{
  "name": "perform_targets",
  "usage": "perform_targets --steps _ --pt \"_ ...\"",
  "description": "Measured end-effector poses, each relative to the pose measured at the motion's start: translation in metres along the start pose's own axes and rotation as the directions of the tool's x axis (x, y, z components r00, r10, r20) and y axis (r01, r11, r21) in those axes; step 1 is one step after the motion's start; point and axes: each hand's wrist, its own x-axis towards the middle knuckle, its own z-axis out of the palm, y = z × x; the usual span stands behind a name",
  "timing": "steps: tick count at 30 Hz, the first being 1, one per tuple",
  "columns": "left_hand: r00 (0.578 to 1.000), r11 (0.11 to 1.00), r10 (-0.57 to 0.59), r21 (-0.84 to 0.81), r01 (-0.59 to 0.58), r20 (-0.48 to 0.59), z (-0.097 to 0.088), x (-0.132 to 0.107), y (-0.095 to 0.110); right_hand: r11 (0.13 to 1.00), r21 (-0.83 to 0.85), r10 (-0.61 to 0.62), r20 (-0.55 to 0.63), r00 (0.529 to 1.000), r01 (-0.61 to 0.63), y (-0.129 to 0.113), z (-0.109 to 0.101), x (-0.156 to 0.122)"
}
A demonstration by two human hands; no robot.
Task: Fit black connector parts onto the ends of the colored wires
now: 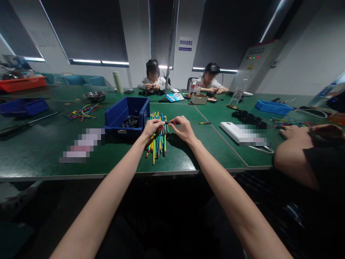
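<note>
Between my two hands is a short thin wire piece (168, 122), black with a red part towards the right; its finer details are too small to tell. My left hand (152, 128) pinches its left end, and my right hand (183, 128) pinches the right end with thumb and forefinger. Just below them lies a bundle of short coloured wires (159, 142), mostly yellow, green and blue. A deep blue bin (113, 124) stands to the left of my left hand, with black small parts (130, 121) inside. One yellow-and-black piece (205, 123) lies apart, right of my right hand.
On the green table (129, 158), loose coloured wires (86, 112) and a metal bowl (94, 96) are at left. A white power bank (231, 131) and black parts (249, 118) are at right, near a neighbour's arm (293, 158). Two people sit across the table.
</note>
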Motion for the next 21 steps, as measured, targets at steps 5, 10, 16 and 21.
perform_targets --steps 5,10,16,21 --pt "1.0 1.0 0.021 0.024 -0.021 0.004 0.001 0.001 -0.002 0.999 -0.036 -0.007 0.044 0.999 0.008 0.0 -0.001 0.0" --pt "0.998 0.997 0.068 0.042 -0.068 0.001 0.004 -0.002 -0.001 0.997 -0.072 0.024 0.091 0.996 -0.018 0.0 0.001 0.0" --pt "0.996 0.996 0.083 0.043 -0.084 0.014 0.005 -0.006 0.005 0.926 -0.195 0.335 0.025 0.942 -0.324 0.011 -0.003 -0.004" --pt "0.994 0.993 0.091 0.071 -0.095 0.059 0.001 -0.006 0.004 0.84 -0.424 0.454 0.208 0.866 -0.339 0.021 -0.013 -0.009"
